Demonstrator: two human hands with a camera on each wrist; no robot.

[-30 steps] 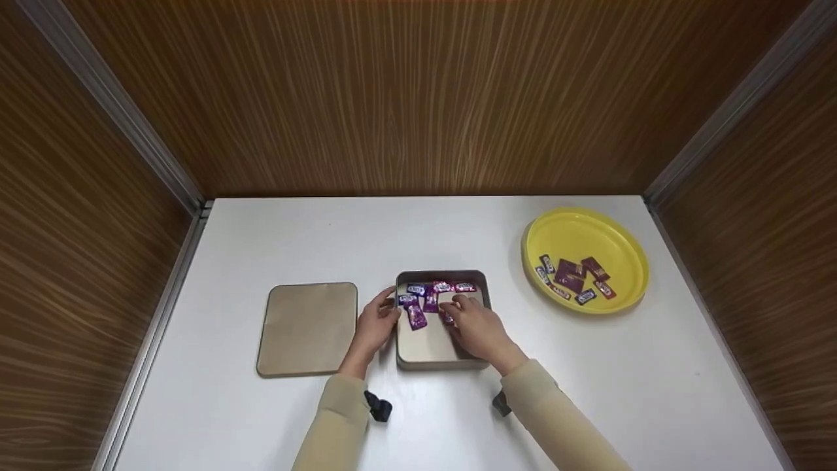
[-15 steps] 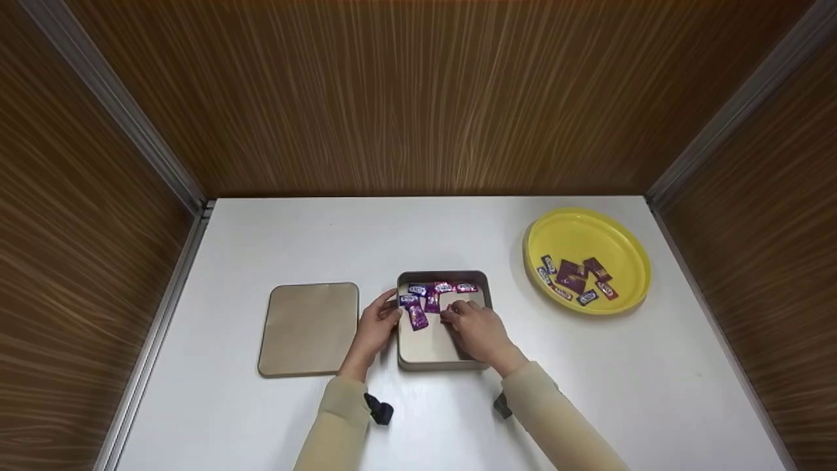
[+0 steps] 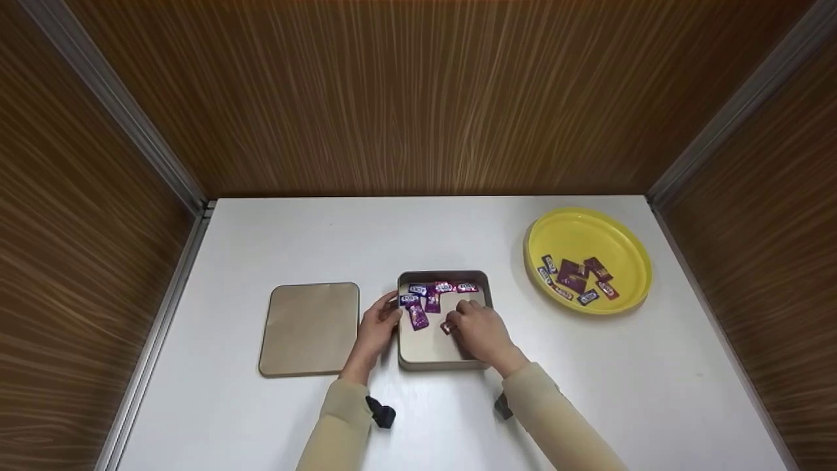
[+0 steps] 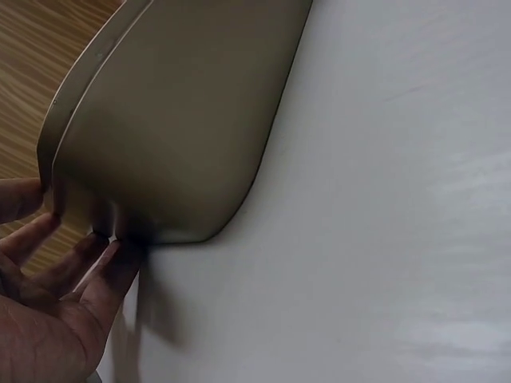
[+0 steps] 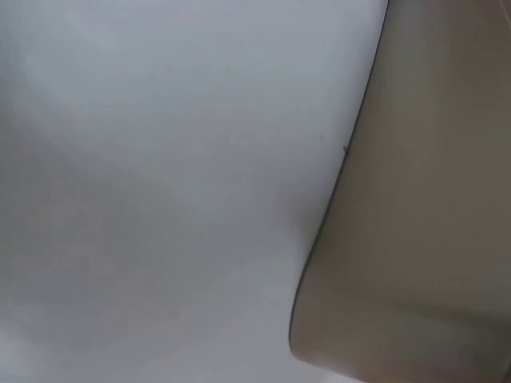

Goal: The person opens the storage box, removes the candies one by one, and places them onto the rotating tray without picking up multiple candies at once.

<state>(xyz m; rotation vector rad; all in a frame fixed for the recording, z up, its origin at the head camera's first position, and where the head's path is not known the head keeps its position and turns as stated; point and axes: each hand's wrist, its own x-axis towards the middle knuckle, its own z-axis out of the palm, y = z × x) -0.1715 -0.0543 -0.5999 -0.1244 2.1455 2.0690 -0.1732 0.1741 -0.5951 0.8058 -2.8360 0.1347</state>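
Note:
A square metal tin (image 3: 431,365) stands mid-table with several purple, blue and pink wrapped candies (image 3: 418,316) along its back and left inside. My left hand (image 3: 376,330) touches the tin's left wall from outside; in the left wrist view its fingertips (image 4: 120,243) lie against the metal near the corner. My right hand (image 3: 480,330) is inside the tin, fingers bent, pinching a small red-wrapped candy (image 3: 447,327) close over the tin's floor. Part of that candy is hidden under the fingers. The right wrist view shows the tin's outer wall (image 5: 423,199), not the hand.
The tin's flat lid (image 3: 310,330) lies on the white table (image 3: 327,242), left of the left hand. A round yellow tray (image 3: 582,229) at the back right holds several wrapped candies (image 3: 572,278). Wood-patterned panels (image 3: 418,98) enclose the table's back and sides.
My right hand's fingers have drawn together and lowered slightly inside the tin, and the red candy now shows beside the fingertips. The left hand stays at the tin's wall.

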